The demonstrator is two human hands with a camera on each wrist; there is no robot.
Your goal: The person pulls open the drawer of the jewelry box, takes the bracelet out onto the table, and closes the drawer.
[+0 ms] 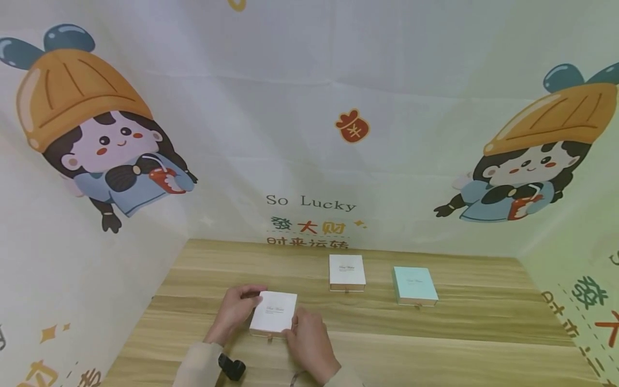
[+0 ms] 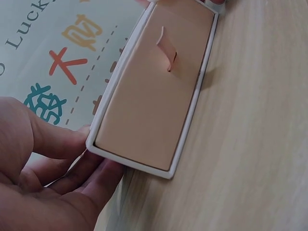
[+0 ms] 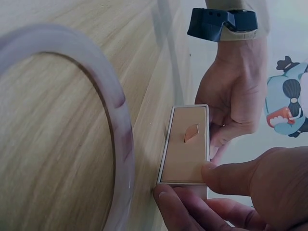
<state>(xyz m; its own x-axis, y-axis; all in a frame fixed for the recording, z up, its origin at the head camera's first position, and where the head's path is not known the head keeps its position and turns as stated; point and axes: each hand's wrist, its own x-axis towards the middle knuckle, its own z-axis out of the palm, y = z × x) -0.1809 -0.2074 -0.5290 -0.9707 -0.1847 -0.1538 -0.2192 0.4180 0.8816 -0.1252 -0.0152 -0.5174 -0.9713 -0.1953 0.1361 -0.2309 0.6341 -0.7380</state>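
White box (image 1: pixel 274 313), left hand (image 1: pixel 236 309) and right hand (image 1: pixel 311 334) at opposite sides, each grip pinching an edge, wooden table (image 1: pixel 435 344) beneath

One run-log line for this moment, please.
left hand: holds near white box | right hand: holds same box | drawer: closed | far white box, mint box: on table

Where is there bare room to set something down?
The widest patch is table in front of the mint box, right of the right hand. Another lies behind the left hand, left of the back white box. Crowded: around the front white box, held by both hands. The gap between the back boxes is narrow.
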